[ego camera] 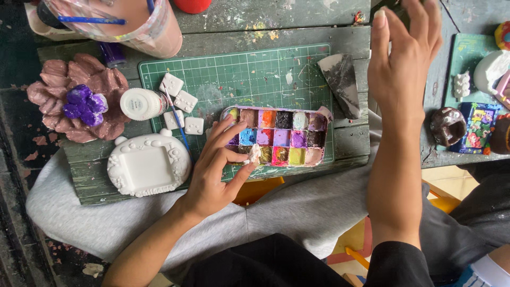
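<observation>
Left hand (215, 170) on paint palette (279, 137), long axis left-right

Beneath the left hand (212, 170), a paint palette (279, 136) is seen with wells of orange, black, blue, pink, purple, yellow and brown. A green gridded cutting mat (249, 74) is spread under it. Further left, a white plaster frame (147, 165) and a brown flower (77, 95) with a purple centre are found.
</observation>
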The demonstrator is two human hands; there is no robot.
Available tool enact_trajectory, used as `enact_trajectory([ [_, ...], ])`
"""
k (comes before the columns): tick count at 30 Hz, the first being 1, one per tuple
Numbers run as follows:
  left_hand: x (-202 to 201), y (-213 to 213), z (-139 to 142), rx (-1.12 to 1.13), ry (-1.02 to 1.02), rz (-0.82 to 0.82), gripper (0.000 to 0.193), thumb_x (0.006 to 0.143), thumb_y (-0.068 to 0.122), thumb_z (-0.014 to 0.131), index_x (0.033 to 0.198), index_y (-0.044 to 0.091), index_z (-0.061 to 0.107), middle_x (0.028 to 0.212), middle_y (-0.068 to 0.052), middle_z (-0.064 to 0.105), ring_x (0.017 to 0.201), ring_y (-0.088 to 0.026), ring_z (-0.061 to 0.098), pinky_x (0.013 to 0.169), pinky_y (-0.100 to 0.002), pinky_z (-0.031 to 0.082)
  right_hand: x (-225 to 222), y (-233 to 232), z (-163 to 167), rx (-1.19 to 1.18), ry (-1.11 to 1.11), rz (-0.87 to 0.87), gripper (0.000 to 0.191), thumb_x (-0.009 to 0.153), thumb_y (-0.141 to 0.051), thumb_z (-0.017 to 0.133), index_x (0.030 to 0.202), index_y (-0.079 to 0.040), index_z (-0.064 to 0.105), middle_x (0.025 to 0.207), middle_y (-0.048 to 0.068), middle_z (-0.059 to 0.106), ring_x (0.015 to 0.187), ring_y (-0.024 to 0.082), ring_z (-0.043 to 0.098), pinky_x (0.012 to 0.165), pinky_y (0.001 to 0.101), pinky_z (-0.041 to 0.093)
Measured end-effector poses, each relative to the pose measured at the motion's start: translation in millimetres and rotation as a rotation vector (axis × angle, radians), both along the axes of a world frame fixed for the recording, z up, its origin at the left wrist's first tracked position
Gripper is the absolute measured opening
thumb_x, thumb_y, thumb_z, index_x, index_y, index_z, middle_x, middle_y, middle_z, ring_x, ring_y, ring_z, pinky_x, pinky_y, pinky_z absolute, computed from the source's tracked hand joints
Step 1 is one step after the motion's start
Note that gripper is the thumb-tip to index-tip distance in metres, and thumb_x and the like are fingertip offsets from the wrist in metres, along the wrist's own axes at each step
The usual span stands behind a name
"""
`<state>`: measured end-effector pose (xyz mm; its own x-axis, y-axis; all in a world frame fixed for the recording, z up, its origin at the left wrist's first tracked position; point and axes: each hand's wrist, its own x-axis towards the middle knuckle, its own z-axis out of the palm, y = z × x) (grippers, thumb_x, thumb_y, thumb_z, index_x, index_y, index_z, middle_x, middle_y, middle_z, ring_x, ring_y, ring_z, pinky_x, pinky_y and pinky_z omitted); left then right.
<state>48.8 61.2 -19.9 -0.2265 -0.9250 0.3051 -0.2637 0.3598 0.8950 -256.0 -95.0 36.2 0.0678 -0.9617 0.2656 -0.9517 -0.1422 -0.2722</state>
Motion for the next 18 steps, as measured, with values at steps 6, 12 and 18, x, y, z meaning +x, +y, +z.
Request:
enact_trajectory([
  [6,1,3,-1,-0.005,0.012,0.006,0.023,0.092,0.008,0.080,0.100,0.005,0.059,0.146,-0.021,0.057,0.149,-0.041,0.045,0.127,-0.057,0.034,16,14,-3,0.141,-0.057,0.132,0.046,0.115,-0.036,0.044,0.132,-0.003,0.072,0.154,0.024,0.042,0.148,0.045,0.024,0.121,0.0566,0.018],
  [12,2,1,0,-0.016,0.010,0.018,0.023,0.091,0.007,0.080,0.099,0.005,0.059,0.144,-0.020,0.057,0.147,-0.041,0.046,0.126,-0.056,0.034,-1,-2,-5,0.048,-0.006,-0.053,0.046,0.119,-0.033,0.042,0.131,0.002,0.068,0.158,0.028,0.038,0.148,0.049,0.019,0.118,0.0596,0.015],
  [18,4,3,2,-0.149,-0.045,0.102,0.028,0.085,0.007,0.086,0.101,0.009,0.063,0.118,-0.007,0.068,0.119,-0.028,0.062,0.106,-0.047,0.042,4,42,3,0.057,-0.335,0.235,0.023,0.113,-0.006,0.070,0.135,0.002,0.070,0.135,0.017,0.066,0.128,0.031,0.065,0.110,0.0415,0.051],
])
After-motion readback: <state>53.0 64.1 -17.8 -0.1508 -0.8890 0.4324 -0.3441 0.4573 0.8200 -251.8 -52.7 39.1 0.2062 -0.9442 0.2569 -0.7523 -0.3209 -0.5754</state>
